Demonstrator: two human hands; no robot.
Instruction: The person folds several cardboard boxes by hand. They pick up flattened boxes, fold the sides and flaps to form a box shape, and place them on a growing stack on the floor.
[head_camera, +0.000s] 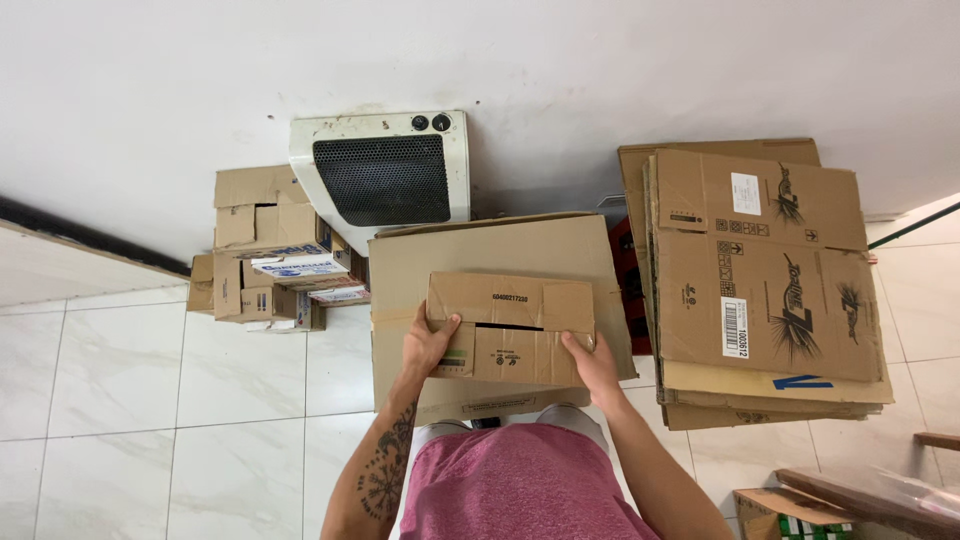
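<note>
A small brown cardboard box (512, 328) is held between both my hands, just above a larger closed cardboard box (495, 252) in front of me. My left hand (428, 345) grips its left side with the thumb on top. Its right lower corner is in my right hand (592, 362). The small box's top flaps are shut, with a dark slit showing between them.
A tall stack of flattened cardboard sheets (765, 280) lies to the right. A white heater with a black grille (385, 175) stands against the wall. Several small boxes (270, 255) are piled at the left. An open carton (790, 510) sits at lower right on the tiled floor.
</note>
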